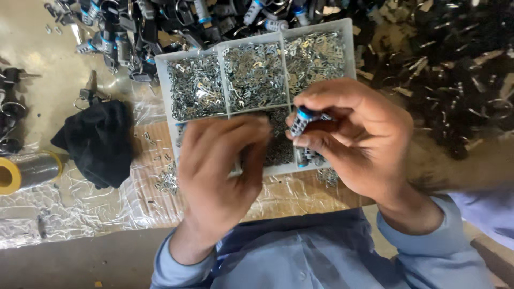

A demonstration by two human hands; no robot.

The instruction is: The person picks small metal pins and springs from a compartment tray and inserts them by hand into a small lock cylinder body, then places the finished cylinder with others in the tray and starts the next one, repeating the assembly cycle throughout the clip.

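Observation:
My right hand [358, 136] grips a small silver lock cylinder with a blue band [301, 120], held upright over the white compartment tray [257, 40]. My left hand [219, 171] hovers just left of it, fingers curled and blurred, its tips close to the cylinder; whether it pinches a small part is hidden. The tray's back compartments hold several small shiny metal clips [254, 75]. A darker front compartment [278, 144] holds tiny dark parts, partly covered by my hands.
A pile of lock cylinders with key rings [160, 24] lies behind the tray. Dark metal parts [450, 64] heap at the right. A black cloth [99, 142] and a yellow-cored roll [24, 171] sit at left on crinkled plastic sheeting [69, 208].

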